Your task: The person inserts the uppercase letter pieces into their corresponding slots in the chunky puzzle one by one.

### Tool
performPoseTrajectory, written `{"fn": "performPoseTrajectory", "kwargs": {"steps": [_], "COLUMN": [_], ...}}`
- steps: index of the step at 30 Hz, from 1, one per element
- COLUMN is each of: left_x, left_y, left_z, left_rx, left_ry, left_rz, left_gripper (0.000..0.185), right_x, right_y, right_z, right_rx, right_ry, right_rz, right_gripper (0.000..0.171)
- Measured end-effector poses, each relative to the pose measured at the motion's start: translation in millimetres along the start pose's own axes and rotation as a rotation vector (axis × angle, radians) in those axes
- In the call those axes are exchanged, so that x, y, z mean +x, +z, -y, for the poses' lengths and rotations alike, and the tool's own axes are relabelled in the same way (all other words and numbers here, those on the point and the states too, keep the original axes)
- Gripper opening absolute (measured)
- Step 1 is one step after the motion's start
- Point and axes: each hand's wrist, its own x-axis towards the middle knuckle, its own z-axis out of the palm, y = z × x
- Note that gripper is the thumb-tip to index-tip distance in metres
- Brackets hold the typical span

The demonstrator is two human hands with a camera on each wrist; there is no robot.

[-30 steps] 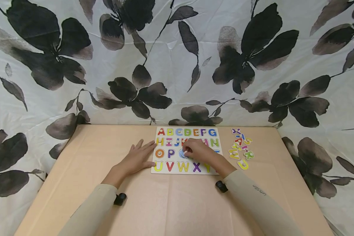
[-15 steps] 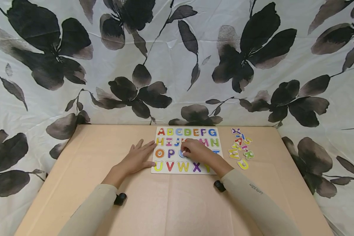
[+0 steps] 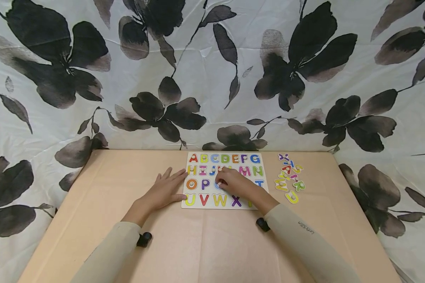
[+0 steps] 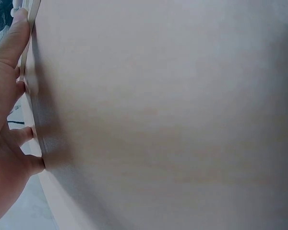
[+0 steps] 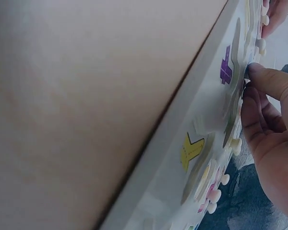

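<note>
On the table (image 3: 212, 243), toward its far edge, an alphabet puzzle board (image 3: 196, 192) lies flat, four rows of colored letters. Right hand (image 3: 237, 181) over third row, thumb and index pinching a small blue piece (image 3: 217, 186) just right of the P; fingers cover most of it, can't read the letter for sure. Seated or raised: can't tell. Left hand (image 3: 166, 190) at board's left edge, fingers spread, thumb and fingertips touching there, nothing gripped. Loose letters right of board, bunched, some overlapping: yellow U (image 3: 292, 197), green R (image 3: 299, 186), red A (image 3: 286, 169), purple X (image 3: 283, 157). Right wrist view shows pieces with a pale knob (image 5: 213, 195) each, where visible.

Handling, judged by eye: pieces look light, thin, stiff, probably wood; shouldn't bend. Best hold is the knob, thumb and index from opposite sides; thin rims look harder to pinch when flat. Knob is small and rounded, so piece may swivel or slip. Not very fragile; knob joint likely the weak spot. Board looks light too, could slide if pushed; steady it by the edge.
</note>
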Motion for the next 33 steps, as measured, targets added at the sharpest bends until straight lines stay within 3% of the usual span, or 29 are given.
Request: {"fn": "performPoseTrajectory", "kwargs": {"steps": [11, 19, 26, 33], "left_x": [2.1, 5.2, 4.2, 4.7], "left_y": [-2.0, -0.2, -2.0, -1.3], "left_z": [-0.7, -1.4, -2.2, -1.4], "left_rx": [-0.002, 0.001, -0.001, 0.002], "left_ry": [-0.002, -0.012, -0.012, -0.018], "left_rz": [0.0, 0.011, 0.016, 0.018], "left_gripper": [0.091, 0.091, 0.091, 0.092], "right_x": [-28, -73, -116, -151], "right_y": [-27, -55, -68, -78], "right_z": [-16, -62, -110, -139], "right_rx": [0.032, 0.091, 0.044, -0.007], "right_ry": [0.09, 0.257, 0.293, 0.347], "right_rz": [-0.073, -0.166, -0.239, -0.306], "right_gripper": [0.022, 0.027, 0.024, 0.026]}}
